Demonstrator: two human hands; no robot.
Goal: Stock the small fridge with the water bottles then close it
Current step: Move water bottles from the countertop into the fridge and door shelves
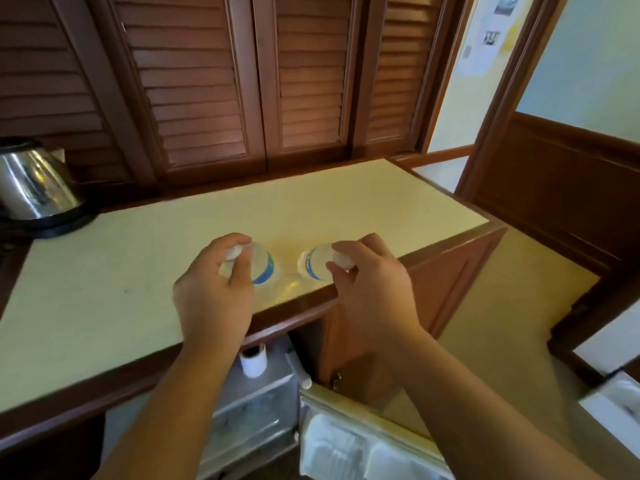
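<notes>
Water bottles, left bottle [265, 266] & right bottle [313, 263], standing upright near counter [104, 289] front edge. Left hand [214, 289] & right hand [370, 285] each pinching a cap. Best lifting straight up, then lowering w/ care into open fridge [256, 403] below.

- Kettle [36, 185]: shiny polished metal.
- Bottles [265, 266]: clear glossy plastic.
- Shutters [194, 81]: dark slatted varnished wood.
- Counter [104, 289]: smooth pale yellow top, wood edging.

Counted: two water bottles [265, 266] [313, 263], two hands [213, 292] [372, 289], one kettle [34, 188], one small fridge [256, 407].
</notes>
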